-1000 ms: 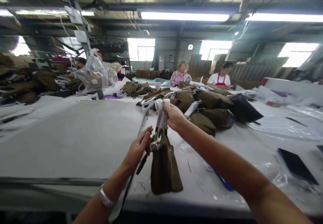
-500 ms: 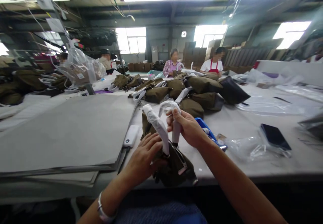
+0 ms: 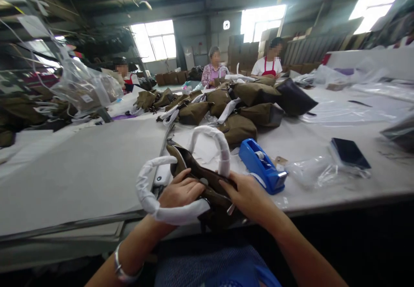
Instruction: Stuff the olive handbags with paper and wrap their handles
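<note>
White-wrapped handles (image 3: pixel 181 216) have spread apart over the open olive bag (image 3: pixel 202 170).

The single head view looks from the wearer's own eye level, forward and down over the worktable (image 3: pixel 310 157), with the wearer's clothing (image 3: pixel 200 263) visible at the bottom centre of the frame and the windows (image 3: pixel 154 41) of the far wall across the upper part. Nearest the lens are the forearms, entering from the lower left and lower right, and the left hand (image 3: pixel 181 193) and right hand (image 3: pixel 251 195) meet at the handbag (image 3: pixel 211 178), close in at lower centre. Coverage is wide, and upright lines lean noticeably towards the frame's sides.
</note>
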### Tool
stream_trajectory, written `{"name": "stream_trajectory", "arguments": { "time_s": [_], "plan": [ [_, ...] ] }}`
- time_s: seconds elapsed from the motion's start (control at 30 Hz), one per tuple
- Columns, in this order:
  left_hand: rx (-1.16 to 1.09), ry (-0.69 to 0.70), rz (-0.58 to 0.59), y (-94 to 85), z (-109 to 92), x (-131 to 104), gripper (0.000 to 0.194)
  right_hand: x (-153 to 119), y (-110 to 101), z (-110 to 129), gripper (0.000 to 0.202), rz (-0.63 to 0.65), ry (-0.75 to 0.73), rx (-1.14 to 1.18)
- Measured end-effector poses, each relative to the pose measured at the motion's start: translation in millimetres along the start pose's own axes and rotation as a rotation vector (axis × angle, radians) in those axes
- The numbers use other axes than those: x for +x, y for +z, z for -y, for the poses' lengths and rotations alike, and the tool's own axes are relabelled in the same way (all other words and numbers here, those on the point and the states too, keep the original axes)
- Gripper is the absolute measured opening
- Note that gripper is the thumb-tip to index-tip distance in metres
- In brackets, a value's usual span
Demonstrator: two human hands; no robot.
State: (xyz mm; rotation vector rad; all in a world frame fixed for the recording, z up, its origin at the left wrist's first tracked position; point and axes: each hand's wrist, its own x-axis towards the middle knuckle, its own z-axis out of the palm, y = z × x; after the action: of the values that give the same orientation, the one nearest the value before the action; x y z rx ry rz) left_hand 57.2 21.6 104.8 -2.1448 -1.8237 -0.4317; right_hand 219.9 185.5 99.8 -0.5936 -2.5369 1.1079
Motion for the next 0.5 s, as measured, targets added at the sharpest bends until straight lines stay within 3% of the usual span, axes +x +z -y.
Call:
{"name": "stream_trajectory", "arguments": {
  "time_s": [0.17,0.27,0.33,0.43,0.5],
  "plan": [
    [-0.007,-0.038,0.024,-21.1,-47,-23,0.035,24,10,-18,0.020,-0.358,-0.019,-0.214],
    [-0.047,-0.148,0.067,-28.1,-70,-43,0.044,25,18,-17,0.017,-0.433,-0.119,-0.196],
    [-0.165,-0.294,0.054,-23.9,-70,-51,0.044,22,19,-13,0.016,-0.413,-0.184,-0.168],
    [-0.525,-0.623,-0.048,-5.4,-49,-50,0.039,18,19,-4,0.018,-0.357,-0.251,-0.117],
    [-0.684,-0.759,-0.092,7.5,-34,-46,0.033,16,19,0,0.019,-0.330,-0.289,-0.098]
  ]
}}
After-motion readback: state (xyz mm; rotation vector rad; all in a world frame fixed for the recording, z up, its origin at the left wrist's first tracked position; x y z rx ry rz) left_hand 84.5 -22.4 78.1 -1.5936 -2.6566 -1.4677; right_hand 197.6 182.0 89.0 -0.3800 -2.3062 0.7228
